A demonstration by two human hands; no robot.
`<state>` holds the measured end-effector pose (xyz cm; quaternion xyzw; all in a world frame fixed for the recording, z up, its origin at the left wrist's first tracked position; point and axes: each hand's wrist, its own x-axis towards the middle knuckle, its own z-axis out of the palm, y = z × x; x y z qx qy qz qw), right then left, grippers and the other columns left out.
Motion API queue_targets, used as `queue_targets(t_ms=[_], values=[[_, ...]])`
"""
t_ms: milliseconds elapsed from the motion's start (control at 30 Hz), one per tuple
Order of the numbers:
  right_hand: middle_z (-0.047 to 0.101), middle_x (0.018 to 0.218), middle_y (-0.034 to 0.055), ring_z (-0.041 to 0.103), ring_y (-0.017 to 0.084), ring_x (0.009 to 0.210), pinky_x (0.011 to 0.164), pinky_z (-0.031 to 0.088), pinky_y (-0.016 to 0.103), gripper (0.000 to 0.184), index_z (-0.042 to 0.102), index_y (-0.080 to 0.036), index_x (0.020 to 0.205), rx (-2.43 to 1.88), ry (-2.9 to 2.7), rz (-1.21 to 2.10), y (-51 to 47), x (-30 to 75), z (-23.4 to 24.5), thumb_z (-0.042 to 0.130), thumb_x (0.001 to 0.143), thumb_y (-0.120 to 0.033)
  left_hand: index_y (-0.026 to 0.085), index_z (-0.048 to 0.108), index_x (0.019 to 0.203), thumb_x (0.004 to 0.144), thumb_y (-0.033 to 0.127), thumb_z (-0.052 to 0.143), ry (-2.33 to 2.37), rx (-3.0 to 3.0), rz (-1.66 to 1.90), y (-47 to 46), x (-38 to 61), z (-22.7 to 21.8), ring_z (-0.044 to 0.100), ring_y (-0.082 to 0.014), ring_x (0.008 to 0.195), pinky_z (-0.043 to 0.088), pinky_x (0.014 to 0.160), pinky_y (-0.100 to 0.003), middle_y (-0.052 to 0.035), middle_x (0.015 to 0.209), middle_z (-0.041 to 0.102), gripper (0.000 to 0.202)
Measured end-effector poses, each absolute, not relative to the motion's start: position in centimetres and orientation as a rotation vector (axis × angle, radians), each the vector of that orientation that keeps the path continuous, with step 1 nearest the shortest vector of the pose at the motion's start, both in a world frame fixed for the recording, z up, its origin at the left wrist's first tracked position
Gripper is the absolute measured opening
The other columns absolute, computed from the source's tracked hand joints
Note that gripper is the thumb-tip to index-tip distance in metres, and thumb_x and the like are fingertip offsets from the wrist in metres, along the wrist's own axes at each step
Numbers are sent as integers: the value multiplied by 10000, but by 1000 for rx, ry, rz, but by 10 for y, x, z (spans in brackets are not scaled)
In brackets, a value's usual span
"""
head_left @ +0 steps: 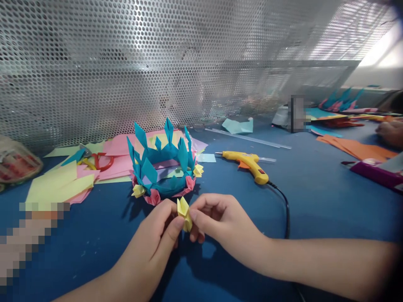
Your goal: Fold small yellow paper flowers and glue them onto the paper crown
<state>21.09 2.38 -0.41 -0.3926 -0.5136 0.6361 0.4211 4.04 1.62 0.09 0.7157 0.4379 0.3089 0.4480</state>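
Between the fingertips of both hands is a small folded yellow paper flower. My left hand pinches it from the left, thumb toward me. From the other side my right hand grips its edge with thumb and fingers. Just beyond them a blue folded-paper crown stands upright, with tall pointed pieces round its rim. Pink and yellow paper flowers sit along its lower edge. A yellow glue gun lies to the right of the crown, nozzle pointing left.
Pink paper sheets, yellow paper and red-handled pliers lie at left. Clear glue sticks rest behind the glue gun, whose black cord runs toward me. Orange paper and another person's hand are at right. A perforated metal screen stands behind.
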Motion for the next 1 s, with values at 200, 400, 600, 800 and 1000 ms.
queue_targets(t_ms=[200,400,600,800,1000], values=[[577,521,-54,496,52,455,465,409,170,76,611,-155,695,-995,-1336,1571,27,212,-3,647,755,-186,218,533,726,952,382,438,1110,1742,786,19,40,0,479,-130,589,387,561,-224,35,642,505,295],[544,517,-60,452,47,457,445,362,162,69,611,-150,711,-978,-1365,1562,29,213,-4,617,770,-186,224,569,735,851,293,568,1117,1644,998,22,41,1,575,-105,700,464,661,-177,43,760,593,134],[523,590,-45,463,67,526,502,391,186,93,617,-167,728,-1024,-1417,1478,29,212,-6,607,791,-235,236,610,652,765,246,640,1180,1531,1187,21,41,-1,584,-83,595,477,572,-129,63,648,612,117],[547,777,-4,511,111,706,623,439,225,145,640,-190,731,-1084,-1529,1273,27,213,-8,585,825,-286,291,757,666,730,205,647,1170,1464,1231,25,45,2,661,-112,715,514,674,-125,42,746,730,154],[541,756,4,499,121,684,586,427,238,171,634,-187,730,-1117,-1520,1285,26,213,-8,584,825,-320,292,779,691,682,184,710,1110,1299,1157,26,48,2,670,-113,755,504,681,-99,39,772,744,128]])
